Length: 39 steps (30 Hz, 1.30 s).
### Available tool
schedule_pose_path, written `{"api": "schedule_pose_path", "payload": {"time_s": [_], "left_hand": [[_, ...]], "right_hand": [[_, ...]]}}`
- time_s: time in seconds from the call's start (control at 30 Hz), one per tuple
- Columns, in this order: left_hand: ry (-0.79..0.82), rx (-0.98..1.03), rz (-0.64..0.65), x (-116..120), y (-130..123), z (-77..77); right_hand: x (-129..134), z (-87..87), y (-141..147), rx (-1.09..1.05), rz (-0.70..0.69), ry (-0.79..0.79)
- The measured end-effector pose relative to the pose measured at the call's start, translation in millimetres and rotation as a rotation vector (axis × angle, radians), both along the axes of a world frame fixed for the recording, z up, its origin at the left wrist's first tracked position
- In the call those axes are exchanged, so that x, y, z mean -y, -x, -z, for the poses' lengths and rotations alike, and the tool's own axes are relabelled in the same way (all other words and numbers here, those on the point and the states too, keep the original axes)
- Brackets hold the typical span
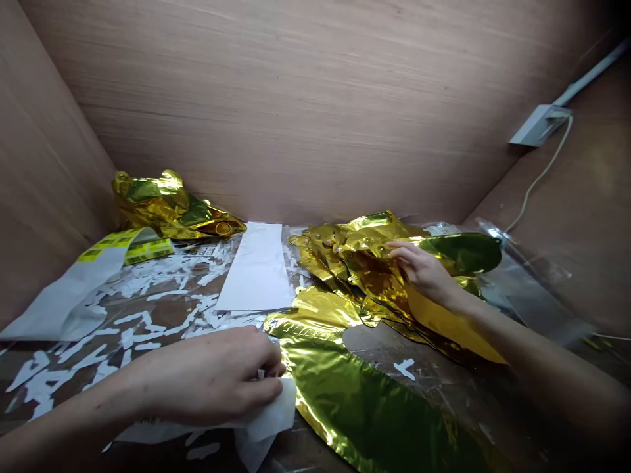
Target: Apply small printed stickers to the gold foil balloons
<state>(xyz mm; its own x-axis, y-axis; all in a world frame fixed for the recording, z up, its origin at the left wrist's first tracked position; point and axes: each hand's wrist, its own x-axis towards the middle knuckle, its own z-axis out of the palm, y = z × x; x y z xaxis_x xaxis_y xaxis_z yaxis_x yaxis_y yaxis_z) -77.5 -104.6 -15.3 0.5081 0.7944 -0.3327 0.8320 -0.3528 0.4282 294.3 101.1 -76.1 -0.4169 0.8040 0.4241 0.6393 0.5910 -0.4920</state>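
Closed in a pinch, my left hand (217,374) holds a piece of white paper (273,410) at the lower centre, beside the edge of a large gold foil balloon (355,387) lying flat. My right hand (426,270) touches a pile of gold foil balloons (345,253) at the centre right, its fingertips on the foil; whether they grip a layer cannot be made out. A white paper strip (259,269) lies between my hands, farther back.
More gold foil (162,203) is heaped at the back left, near a curling sheet with yellow labels (106,246). White paper scraps (142,328) litter the left side. Clear plastic bags (537,302) lie right. A power box (539,125) with a cable hangs on the wall.
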Motion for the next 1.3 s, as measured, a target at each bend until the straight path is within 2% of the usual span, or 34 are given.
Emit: {"api": "schedule_pose_path", "payload": {"time_s": [0.1,0.23,0.37,0.5,0.6,0.67,0.73,0.8,0.87,0.93,1.07,1.17,1.3], "left_hand": [[0.077,0.041,-0.033,-2,1,-1.4],[0.044,0.07,-0.045,-3,2,-5.6],[-0.004,0.064,-0.069,-1,1,-10.4],[0.014,0.087,-0.133,1,2,-11.7],[0.049,0.126,-0.187,1,3,-9.7],[0.062,0.147,-0.209,1,3,-7.6],[0.057,0.17,-0.226,0,2,-5.2],[0.035,0.192,-0.235,-1,0,-2.8],[0.008,0.218,-0.239,-2,-2,-0.4],[0.004,0.249,-0.241,-3,-2,2.0],[0.036,0.32,-0.255,-7,-1,7.9],[0.052,0.351,-0.289,-12,1,15.2],[0.085,0.345,-0.33,-16,1,22.6]], "right_hand": [[-21,1.5,-4,-0.176,0.077,0.103],[-50,-1.8,-7,-0.255,0.081,0.232],[-73,-15.3,-7,-0.161,0.078,0.242],[-81,-39.6,3,0.005,0.055,0.12],[-53,-51.1,29,0.081,0.027,0.005],[-11,-51.4,56,0.104,-0.047,-0.038],[42,-47.1,87,0.117,-0.259,-0.043],[91,-40.9,114,0.142,-0.505,0.034],[123,-35.2,134,0.118,-0.605,0.106],[135,-30.8,143,0.053,-0.587,0.236],[126,-25.9,142,-0.065,-0.495,0.493],[120,-25.2,137,-0.063,-0.501,0.524],[122,-28.7,133,-0.021,-0.512,0.477]]}}
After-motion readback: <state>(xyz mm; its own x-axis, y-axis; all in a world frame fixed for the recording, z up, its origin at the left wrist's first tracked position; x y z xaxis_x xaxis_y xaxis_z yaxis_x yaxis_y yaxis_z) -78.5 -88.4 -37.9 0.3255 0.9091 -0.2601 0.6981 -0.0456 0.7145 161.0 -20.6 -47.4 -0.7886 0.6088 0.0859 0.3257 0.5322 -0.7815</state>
